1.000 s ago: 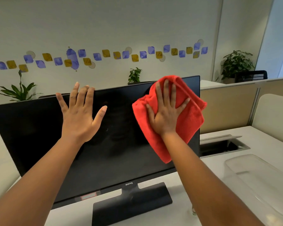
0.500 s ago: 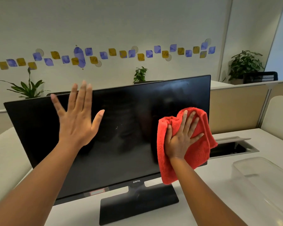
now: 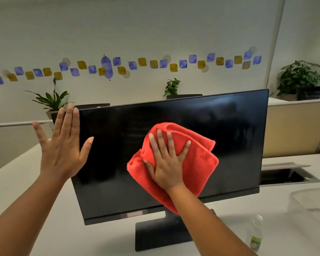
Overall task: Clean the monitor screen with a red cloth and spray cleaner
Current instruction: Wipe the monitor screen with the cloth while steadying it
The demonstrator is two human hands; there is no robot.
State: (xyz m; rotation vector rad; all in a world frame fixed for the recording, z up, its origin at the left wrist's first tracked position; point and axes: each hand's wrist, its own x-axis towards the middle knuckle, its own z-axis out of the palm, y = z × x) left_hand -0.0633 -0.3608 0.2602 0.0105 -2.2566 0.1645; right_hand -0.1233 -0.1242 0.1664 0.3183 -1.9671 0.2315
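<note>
A black monitor point(image 3: 229, 135) stands on a white desk point(image 3: 100, 237), its screen dark and faintly streaked. My right hand point(image 3: 166, 163) lies flat with spread fingers on a folded red cloth point(image 3: 199, 163) and presses it against the lower middle of the screen. My left hand point(image 3: 61, 146) is open with fingers up, at the monitor's left edge; its thumb overlaps the screen. A small clear spray bottle point(image 3: 256, 235) with a green label stands on the desk at the lower right, apart from both hands.
The monitor's dark base point(image 3: 155, 235) sits in front of me. A clear plastic container point(image 3: 312, 202) stands at the right, and an open cable hatch point(image 3: 288, 175) lies behind it. Partitions and potted plants point(image 3: 52, 100) line the back.
My right hand has slid the red cloth from the screen's lower right corner leftward to the lower middle. My left hand now sits at the monitor's left edge instead of over the screen.
</note>
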